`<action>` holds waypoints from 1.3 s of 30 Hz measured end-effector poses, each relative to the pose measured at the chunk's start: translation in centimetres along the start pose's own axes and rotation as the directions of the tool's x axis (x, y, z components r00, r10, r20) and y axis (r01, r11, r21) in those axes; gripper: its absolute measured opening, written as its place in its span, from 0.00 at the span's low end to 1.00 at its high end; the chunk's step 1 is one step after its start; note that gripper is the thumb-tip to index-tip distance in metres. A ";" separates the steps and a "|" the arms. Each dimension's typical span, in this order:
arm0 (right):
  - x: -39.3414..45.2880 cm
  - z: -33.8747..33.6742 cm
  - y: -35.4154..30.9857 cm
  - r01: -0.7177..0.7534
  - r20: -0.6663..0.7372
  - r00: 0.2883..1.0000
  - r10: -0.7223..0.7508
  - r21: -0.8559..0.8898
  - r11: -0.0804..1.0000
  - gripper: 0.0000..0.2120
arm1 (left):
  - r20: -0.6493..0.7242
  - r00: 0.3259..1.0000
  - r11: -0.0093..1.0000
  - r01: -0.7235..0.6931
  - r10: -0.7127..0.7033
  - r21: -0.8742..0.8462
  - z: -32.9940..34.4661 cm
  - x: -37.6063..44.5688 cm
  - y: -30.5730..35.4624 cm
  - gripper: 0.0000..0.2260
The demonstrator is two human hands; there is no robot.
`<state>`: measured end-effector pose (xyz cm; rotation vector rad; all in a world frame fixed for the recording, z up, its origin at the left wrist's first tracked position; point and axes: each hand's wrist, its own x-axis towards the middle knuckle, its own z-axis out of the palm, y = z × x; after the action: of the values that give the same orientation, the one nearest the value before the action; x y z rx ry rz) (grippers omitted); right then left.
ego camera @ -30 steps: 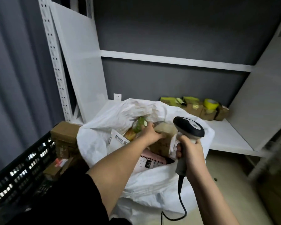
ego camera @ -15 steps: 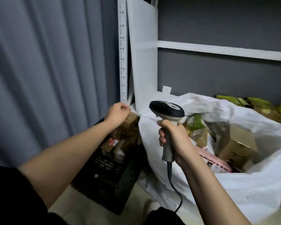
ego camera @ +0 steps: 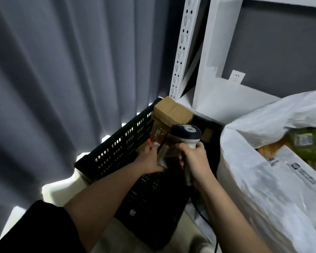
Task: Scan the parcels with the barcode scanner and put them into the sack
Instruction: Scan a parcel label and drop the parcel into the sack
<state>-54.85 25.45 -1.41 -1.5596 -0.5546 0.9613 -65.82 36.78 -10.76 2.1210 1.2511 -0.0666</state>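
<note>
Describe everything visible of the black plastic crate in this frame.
The black perforated plastic crate stands on the pale floor between the grey curtain and the white woven sack, below the white shelving upright. Its walls are slotted with small rectangular holes. Brown cardboard parcels lie inside. The left hand reaches into it; the right hand grips the scanner above.

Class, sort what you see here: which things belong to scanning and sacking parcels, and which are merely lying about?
Belonging to the job:
barcode scanner, held by the right hand
small parcel, held by the left hand
black crate with the cardboard box
white sack

Lying about:
grey curtain
white shelving
wall socket
</note>
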 end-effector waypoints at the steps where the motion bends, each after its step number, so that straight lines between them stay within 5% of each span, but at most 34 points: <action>1: 1.1 -0.2 0.5 -0.007 -0.014 1.000 0.007 -0.004 1.000 0.13 | 0.036 0.998 0.994 -0.057 0.054 0.089 1.1 1.4 0.3 0.46; 6: 5.4 -1.5 2.0 0.029 -0.126 0.991 -0.033 -0.037 0.999 0.05 | 0.079 0.954 0.881 -0.297 0.288 0.369 3.8 7.3 3.8 0.49; 13: 9.5 -3.6 2.2 -0.002 -0.236 0.972 0.011 0.042 0.999 0.10 | 0.251 0.901 0.707 -0.434 0.355 0.558 3.8 13.1 7.5 0.50; 16: 10.2 -3.8 2.8 0.013 -0.207 0.978 -0.017 -0.018 1.000 0.03 | 0.303 0.887 0.639 -0.461 0.348 0.616 4.2 13.9 8.3 0.46; 20: 10.1 -3.2 3.6 -0.003 -0.234 0.972 -0.003 -0.023 1.000 0.12 | 0.241 0.900 0.683 -0.433 0.364 0.588 4.0 13.4 8.8 0.35; 25: 8.0 -2.4 3.1 0.022 -0.216 0.976 -0.033 -0.056 0.998 0.07 | 0.205 0.905 0.621 -0.408 0.374 0.669 3.4 10.7 7.2 0.40; 30: 2.9 -1.4 2.2 0.025 -0.057 0.998 -0.024 0.011 1.000 0.07 | 0.016 0.953 0.868 -0.281 0.301 0.410 0.2 3.6 3.2 0.51; 34: -2.8 -0.8 -0.3 0.029 0.066 0.997 -0.029 0.011 1.000 0.06 | -0.196 0.970 0.988 -0.153 0.144 -0.031 -2.6 -4.5 1.1 0.49; 37: -6.6 -0.4 -2.5 0.061 0.093 0.994 -0.065 0.038 0.997 0.07 | -0.383 0.916 0.906 -0.059 -0.117 -0.419 -4.5 -10.1 1.2 0.48; 39: -9.0 -0.2 -3.6 0.115 0.068 0.990 -0.120 0.067 0.991 0.06 | -0.444 0.852 0.724 -0.120 -0.276 -0.680 -5.5 -13.9 1.6 0.45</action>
<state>-59.03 19.05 4.53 -1.4244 -0.6534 0.9388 -73.62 28.83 -0.66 1.4356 1.3744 0.8773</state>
